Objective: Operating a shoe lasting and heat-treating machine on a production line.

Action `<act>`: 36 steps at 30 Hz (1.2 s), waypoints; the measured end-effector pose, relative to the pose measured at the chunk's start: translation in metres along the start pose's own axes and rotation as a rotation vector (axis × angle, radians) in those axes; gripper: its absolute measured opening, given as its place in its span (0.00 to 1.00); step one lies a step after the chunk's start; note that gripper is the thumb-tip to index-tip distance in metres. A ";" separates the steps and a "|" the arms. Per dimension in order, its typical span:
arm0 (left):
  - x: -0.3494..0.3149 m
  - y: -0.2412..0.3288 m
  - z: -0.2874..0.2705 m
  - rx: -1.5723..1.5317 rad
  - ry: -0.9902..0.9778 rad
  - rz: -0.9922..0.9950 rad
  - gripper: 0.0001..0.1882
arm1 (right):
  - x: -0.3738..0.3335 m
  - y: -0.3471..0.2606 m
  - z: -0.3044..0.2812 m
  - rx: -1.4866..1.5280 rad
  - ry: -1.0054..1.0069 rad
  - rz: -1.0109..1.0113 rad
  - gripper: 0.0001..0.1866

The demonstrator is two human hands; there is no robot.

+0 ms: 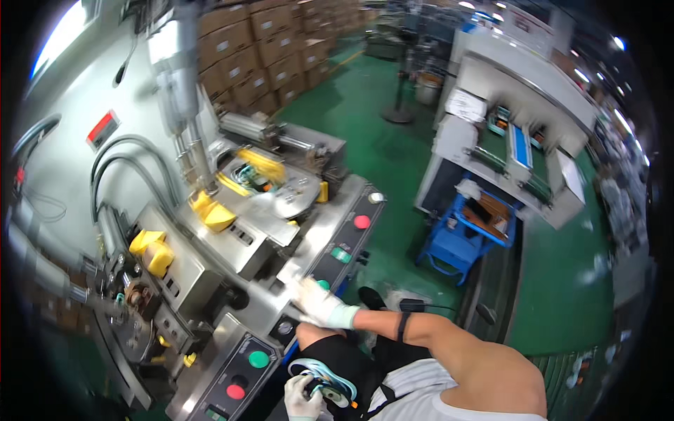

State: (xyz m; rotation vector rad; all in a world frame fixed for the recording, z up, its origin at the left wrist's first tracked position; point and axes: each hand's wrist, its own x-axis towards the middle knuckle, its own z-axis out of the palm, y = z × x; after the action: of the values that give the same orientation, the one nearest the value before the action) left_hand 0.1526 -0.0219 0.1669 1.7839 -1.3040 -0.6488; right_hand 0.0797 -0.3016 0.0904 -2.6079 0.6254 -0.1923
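My left hand (302, 400), in a white glove, is closed on a shoe upper (330, 379) with pale blue and white edging and a dark inside, held low near my lap. My right hand (319, 303), also gloved in white, lies over the machine's front panel beside a green button (323, 285). Its fingers look stretched out but are blurred, and I cannot tell whether they press the button. Further back on the machine (242, 245), a dark and teal piece (256, 181) sits between yellow pads (261, 165).
Yellow moulds (212, 212) stand on the metal blocks to the left. Another panel holds a green button (259, 359) and a red one (235, 391). A blue cart (453, 242) and a conveyor machine (516, 140) stand at right. Stacked cartons (242, 59) line the back.
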 end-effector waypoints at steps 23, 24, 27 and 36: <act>0.095 0.276 0.229 -0.105 -0.674 1.050 0.26 | -0.370 0.122 -0.121 0.679 1.843 0.604 0.31; 0.092 0.266 0.229 -0.098 -0.719 1.040 0.25 | -0.385 0.163 -0.139 0.941 2.018 0.301 0.30; 0.086 0.206 0.218 -0.012 -0.710 0.810 0.23 | -0.430 0.247 -0.259 0.439 1.942 0.364 0.32; 0.010 0.047 0.112 0.225 -0.342 0.109 0.16 | -0.658 0.578 -0.351 -0.528 0.564 1.346 0.37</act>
State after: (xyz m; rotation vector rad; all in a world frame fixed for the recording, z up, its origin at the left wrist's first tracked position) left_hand 0.0431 -0.0722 0.1473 1.8161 -1.7517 -0.7969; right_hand -0.8160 -0.5971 0.1194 -1.8973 2.6822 -0.3311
